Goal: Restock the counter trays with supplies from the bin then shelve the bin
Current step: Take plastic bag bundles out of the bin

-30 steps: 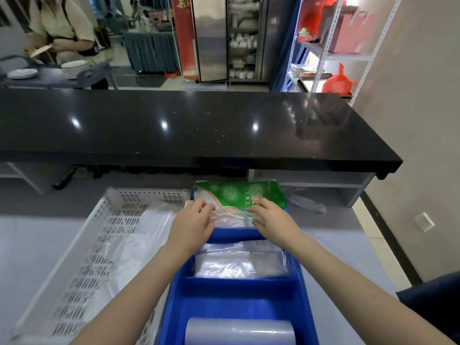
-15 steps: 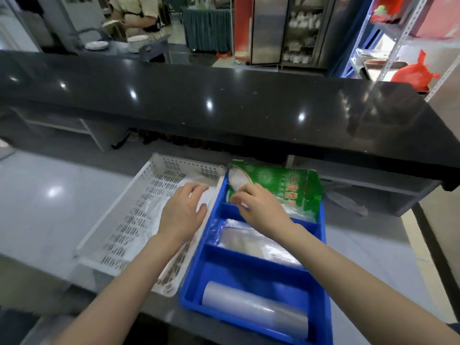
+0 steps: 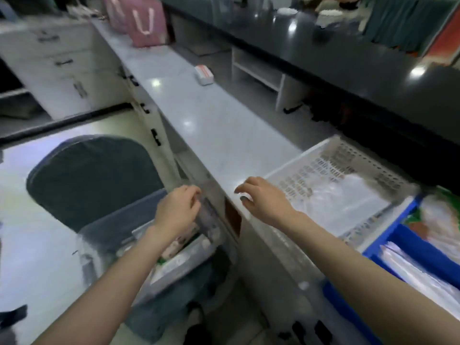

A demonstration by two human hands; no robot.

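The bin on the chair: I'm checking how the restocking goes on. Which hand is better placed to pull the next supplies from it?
Probably the left hand: it is already over the bin on the chair. The right hand is over the counter edge, beside the white tray.

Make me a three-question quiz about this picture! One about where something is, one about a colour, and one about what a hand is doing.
1. Where is the clear bin?
A. On the chair seat
B. On the black counter
C. Inside the white tray

2. What colour is the divided tray at the right?
A. Red
B. Blue
C. Yellow

3. What is the right hand doing?
A. Gripping a green packet
B. Hovering open and empty
C. Pulling a drawer

Answers:
1. A, it rests on the grey chair.
2. B, its walls are bright blue.
3. B, its fingers are spread over the counter edge, holding nothing.
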